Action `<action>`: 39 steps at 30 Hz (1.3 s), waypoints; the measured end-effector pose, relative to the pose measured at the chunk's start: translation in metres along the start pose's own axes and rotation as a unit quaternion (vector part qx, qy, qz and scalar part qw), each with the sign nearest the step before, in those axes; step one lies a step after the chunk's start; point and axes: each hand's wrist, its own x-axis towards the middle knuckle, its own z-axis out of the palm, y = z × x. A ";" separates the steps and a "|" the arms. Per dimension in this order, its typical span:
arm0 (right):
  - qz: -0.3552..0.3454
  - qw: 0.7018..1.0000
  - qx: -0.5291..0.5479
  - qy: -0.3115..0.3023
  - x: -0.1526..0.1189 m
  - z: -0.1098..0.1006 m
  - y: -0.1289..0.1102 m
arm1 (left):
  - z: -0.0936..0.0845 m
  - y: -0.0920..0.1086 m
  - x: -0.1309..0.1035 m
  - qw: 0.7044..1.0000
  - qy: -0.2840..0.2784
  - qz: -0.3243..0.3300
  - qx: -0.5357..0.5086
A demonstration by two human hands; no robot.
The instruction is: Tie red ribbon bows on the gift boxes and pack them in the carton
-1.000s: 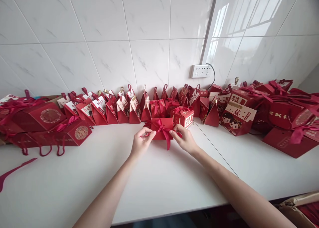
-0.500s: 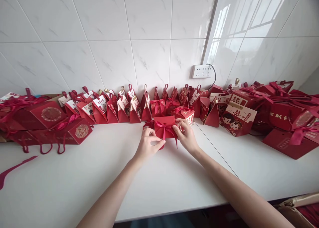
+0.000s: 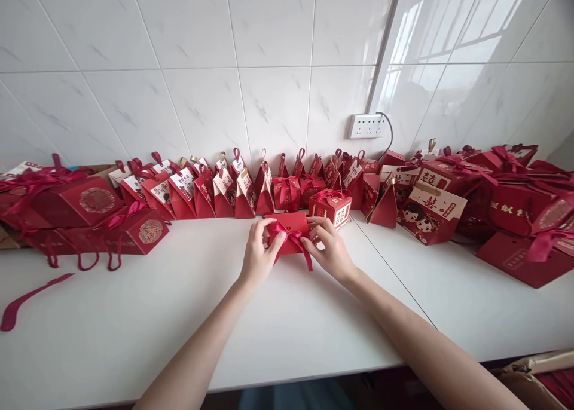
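Note:
A small red box (image 3: 291,223) stands in the middle of the white table, with a dark pink ribbon (image 3: 292,235) tied in a bow on its front. My left hand (image 3: 262,251) pinches the bow's left loop at the box's left side. My right hand (image 3: 329,248) has its fingers closed on the ribbon at the right of the knot, with fingertips at the box's upper right edge. One ribbon tail hangs down between my hands. Just behind my right hand sits a red box with a white label (image 3: 330,205).
Rows of red gift boxes (image 3: 204,192) line the tiled wall. Larger red boxes are piled at the left (image 3: 96,201) and right (image 3: 524,257). A loose ribbon strip (image 3: 33,296) lies at left. A socket strip (image 3: 368,126) is on the wall. An open carton (image 3: 545,362) stands at lower right.
My left hand has moved from the ribbon's lower tail up to the left loop. My right hand has shifted from the box's right edge onto the ribbon, and the box has moved slightly left.

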 end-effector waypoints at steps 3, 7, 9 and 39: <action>-0.012 1.000 -0.003 -0.011 -0.001 0.000 -0.003 | 0.000 0.002 -0.001 1.000 0.011 -0.007 0.015; 0.050 0.998 0.043 0.006 0.001 0.000 -0.006 | 0.002 0.003 -0.002 0.999 0.021 -0.026 0.000; 0.104 0.991 0.079 0.021 0.003 0.000 -0.007 | 0.004 0.002 -0.003 0.999 0.022 -0.026 -0.011; 0.201 0.971 0.121 -0.045 0.003 -0.003 0.005 | 0.003 -0.011 -0.001 0.997 -0.012 -0.052 -0.046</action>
